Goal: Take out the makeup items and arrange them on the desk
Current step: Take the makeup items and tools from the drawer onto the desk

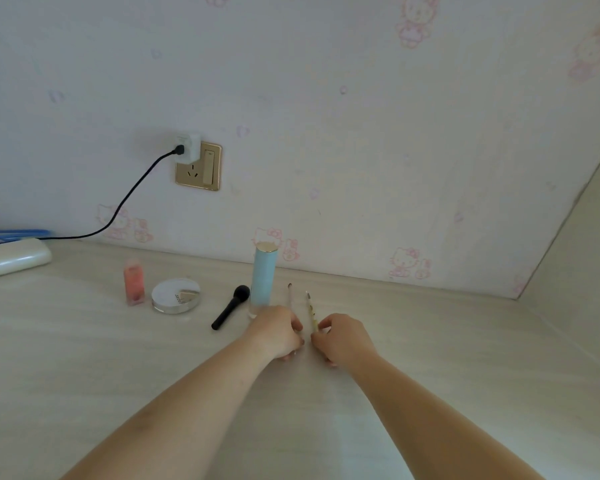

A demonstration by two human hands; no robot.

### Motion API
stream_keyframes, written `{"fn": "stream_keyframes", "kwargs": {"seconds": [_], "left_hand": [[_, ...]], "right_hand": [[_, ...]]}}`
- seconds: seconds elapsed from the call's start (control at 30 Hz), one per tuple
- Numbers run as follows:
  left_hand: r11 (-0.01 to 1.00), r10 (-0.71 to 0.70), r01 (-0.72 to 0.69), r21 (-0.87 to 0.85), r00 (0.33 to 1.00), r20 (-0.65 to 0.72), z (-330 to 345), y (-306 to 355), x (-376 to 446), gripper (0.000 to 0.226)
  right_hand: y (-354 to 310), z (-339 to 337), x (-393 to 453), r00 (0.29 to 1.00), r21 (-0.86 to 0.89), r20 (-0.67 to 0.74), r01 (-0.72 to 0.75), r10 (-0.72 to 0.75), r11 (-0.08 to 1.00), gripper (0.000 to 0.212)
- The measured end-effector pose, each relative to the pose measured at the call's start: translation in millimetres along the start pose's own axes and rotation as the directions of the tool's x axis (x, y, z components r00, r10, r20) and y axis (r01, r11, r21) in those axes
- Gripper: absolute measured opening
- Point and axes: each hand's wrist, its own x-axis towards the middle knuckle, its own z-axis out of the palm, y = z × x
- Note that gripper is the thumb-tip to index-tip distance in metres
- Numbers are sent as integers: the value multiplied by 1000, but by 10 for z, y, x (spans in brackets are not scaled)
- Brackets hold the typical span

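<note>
A row of makeup items lies on the pale desk (pixel 84 358) near the wall: a pink bottle (pixel 133 285), a round clear compact (pixel 176 295), a black brush (pixel 230 307), a tall light-blue bottle (pixel 264 278) standing upright, a thin pale pink pencil (pixel 290 293) and a thin yellow patterned pencil (pixel 311 310). My left hand (pixel 280 336) has curled fingers at the near end of the pink pencil. My right hand (pixel 343 339) pinches the near end of the yellow pencil. Both pencils lie flat, pointing at the wall.
A white glossy case (pixel 13 258) sits at the far left, with something blue (pixel 14 233) behind it. A black cable (pixel 129 195) runs from the wall socket (pixel 198 166) down to the desk. The wall corner closes the desk on the right.
</note>
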Motion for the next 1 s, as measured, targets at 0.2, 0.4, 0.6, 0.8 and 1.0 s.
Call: {"fn": "stream_keyframes", "kwargs": {"seconds": [0.2, 0.4, 0.6, 0.8, 1.0], "left_hand": [[993, 33, -25, 117, 998, -60, 23, -19, 14, 40], [991, 56, -44, 130, 994, -93, 50, -66, 22, 39], [992, 85, -70, 107, 987, -135, 84, -102, -54, 36], [980, 195, -199, 9, 947, -257, 133, 14, -456, 26], [878, 478, -474, 62, 871, -115, 484, 543, -1135, 24]], "right_hand": [[51, 34, 32, 1000, 11, -29, 4, -4, 1000, 37], [119, 76, 64, 999, 44, -53, 17, -15, 999, 40], [168, 94, -74, 978, 125, -182, 122, -98, 985, 38], [425, -59, -456, 941, 225, -284, 252, -184, 941, 30], [1140, -496, -1034, 909, 90, -351, 273, -226, 958, 32]]}}
